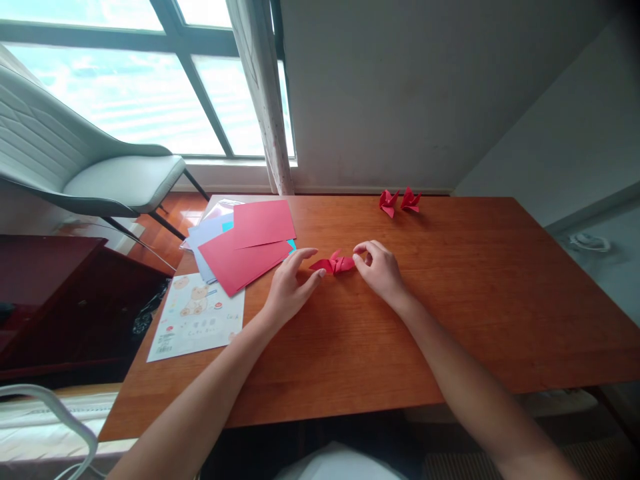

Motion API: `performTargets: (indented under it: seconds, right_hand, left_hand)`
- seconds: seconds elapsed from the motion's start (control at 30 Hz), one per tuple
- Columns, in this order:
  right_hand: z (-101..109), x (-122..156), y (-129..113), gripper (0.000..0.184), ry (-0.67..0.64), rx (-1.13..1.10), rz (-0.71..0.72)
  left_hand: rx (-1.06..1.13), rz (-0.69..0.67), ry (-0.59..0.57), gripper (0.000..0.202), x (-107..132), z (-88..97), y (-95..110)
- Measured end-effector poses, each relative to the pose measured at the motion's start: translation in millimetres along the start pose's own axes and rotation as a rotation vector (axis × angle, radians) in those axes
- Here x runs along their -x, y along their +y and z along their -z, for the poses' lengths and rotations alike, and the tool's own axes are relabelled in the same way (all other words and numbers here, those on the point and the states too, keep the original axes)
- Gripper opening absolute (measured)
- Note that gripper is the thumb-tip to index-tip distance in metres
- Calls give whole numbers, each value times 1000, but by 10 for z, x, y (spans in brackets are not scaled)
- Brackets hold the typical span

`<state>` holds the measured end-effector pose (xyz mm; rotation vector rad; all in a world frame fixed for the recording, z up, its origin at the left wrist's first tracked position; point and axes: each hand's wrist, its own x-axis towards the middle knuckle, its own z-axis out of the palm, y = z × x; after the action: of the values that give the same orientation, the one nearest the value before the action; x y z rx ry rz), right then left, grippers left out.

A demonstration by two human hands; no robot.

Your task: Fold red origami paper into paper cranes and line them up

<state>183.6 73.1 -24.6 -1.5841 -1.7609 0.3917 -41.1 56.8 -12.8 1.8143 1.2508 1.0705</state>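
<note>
A small folded red paper piece point(334, 265) lies on the wooden table point(450, 320) between my hands. My left hand point(291, 285) rests on the table at its left end, thumb and fingers curled toward the paper's tip. My right hand point(380, 269) sits at its right end, with fingers bent in a pinch touching the paper's edge. Two finished red folded paper figures point(399, 201) stand together at the table's far edge.
A stack of red and blue paper sheets point(243, 245) lies at the table's left, over a clear sleeve. A printed card with a bear picture point(197, 317) lies near the left edge. A grey chair point(90, 167) stands by the window.
</note>
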Motion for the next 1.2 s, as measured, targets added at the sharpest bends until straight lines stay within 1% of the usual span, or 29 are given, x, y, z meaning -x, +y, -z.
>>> performTargets:
  seconds: [0.2, 0.3, 0.4, 0.57, 0.67, 0.8, 0.9, 1.03, 1.2]
  right_hand:
    - [3, 17, -29, 11, -7, -68, 35]
    - [11, 26, -50, 13, -30, -104, 69]
    - [12, 22, -29, 14, -19, -86, 89]
    - [-3, 1, 44, 13, -30, -78, 64]
    - [-2, -3, 48, 13, -29, -90, 57]
    - [28, 3, -10, 14, -6, -132, 57]
    - [58, 18, -84, 14, 3, -179, 98]
    - [90, 46, -184, 13, -12, -196, 178]
    - [109, 78, -275, 10, -55, -212, 221]
  left_hand:
    - [17, -2, -2, 32, -16, -12, -21]
    - [-27, -28, -11, 29, -21, -12, -21]
    - [-66, -40, -28, 24, -21, -12, -13]
    - [-78, -17, -32, 23, -22, -9, -14]
    - [-73, -12, -32, 23, -24, -5, -19]
    - [-61, 4, -20, 23, -19, -6, -15]
    - [-40, 3, -4, 24, -15, -10, -2]
    - [-52, -37, 15, 25, -17, -14, 3]
    - [-126, -82, -1, 25, -12, -25, -18]
